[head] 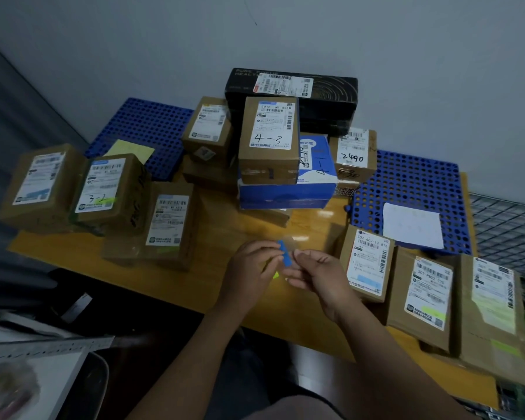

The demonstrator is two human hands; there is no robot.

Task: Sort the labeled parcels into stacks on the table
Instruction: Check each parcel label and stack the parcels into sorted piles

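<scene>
Labeled cardboard parcels cover the yellow table [225, 286]. A middle stack holds a brown box marked 4-3 [269, 140] on a blue box marked 4-1 [288, 189], with a black box [291, 89] behind and a box marked 2490 [353, 154] to the right. On the left stands a box marked 3-2 [106, 189]. My left hand [252, 268] and my right hand [315, 274] meet over the table's front, both pinching a small blue strip [285, 253]. A bit of yellow-green shows under the fingers.
Three parcels [425, 292] lean in a row at the right front. Blue perforated mats [412, 186] lie at the back left and right, a white sheet [412, 225] on the right one, a yellow sheet [131, 150] on the left. A wire rack [509, 225] stands at right.
</scene>
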